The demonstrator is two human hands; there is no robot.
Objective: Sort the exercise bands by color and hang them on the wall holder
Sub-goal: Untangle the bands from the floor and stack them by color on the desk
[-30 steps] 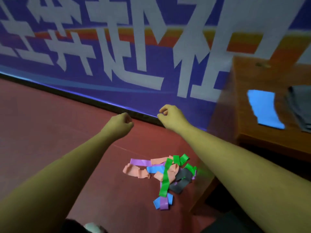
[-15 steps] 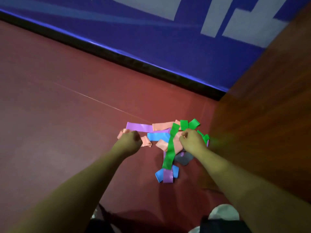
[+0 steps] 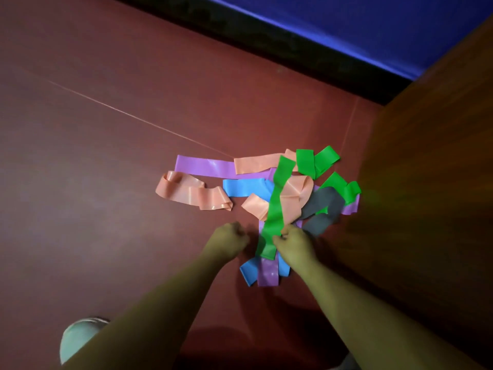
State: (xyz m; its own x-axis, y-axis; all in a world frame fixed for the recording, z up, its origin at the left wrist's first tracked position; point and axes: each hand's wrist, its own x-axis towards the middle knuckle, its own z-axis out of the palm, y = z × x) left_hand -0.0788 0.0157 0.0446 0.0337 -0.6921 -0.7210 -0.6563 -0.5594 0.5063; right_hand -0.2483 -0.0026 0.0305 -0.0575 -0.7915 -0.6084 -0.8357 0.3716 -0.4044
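A tangled pile of exercise bands lies on the red floor. A long green band (image 3: pixel 277 206) runs down over the pile, with more green pieces (image 3: pixel 317 162) at the upper right. A peach band (image 3: pixel 186 193) sits at the left, a purple band (image 3: pixel 202 165) above it, a blue band (image 3: pixel 245 188) in the middle and a grey band (image 3: pixel 320 206) at the right. My right hand (image 3: pixel 293 245) pinches the lower part of the long green band. My left hand (image 3: pixel 229 241) hovers just left of the pile, curled in a fist with nothing in it. No wall holder is in view.
A brown wooden cabinet side (image 3: pixel 426 182) stands right against the pile. A black baseboard (image 3: pixel 266 46) and a blue wall banner (image 3: pixel 373 28) run along the top. My light shoe (image 3: pixel 77 337) shows at the bottom left on the red floor (image 3: pixel 106 156).
My view has tilted down from the wall to the floor pile. Both hands came down to the bands, and my right hand has taken hold of the long green band's lower part.
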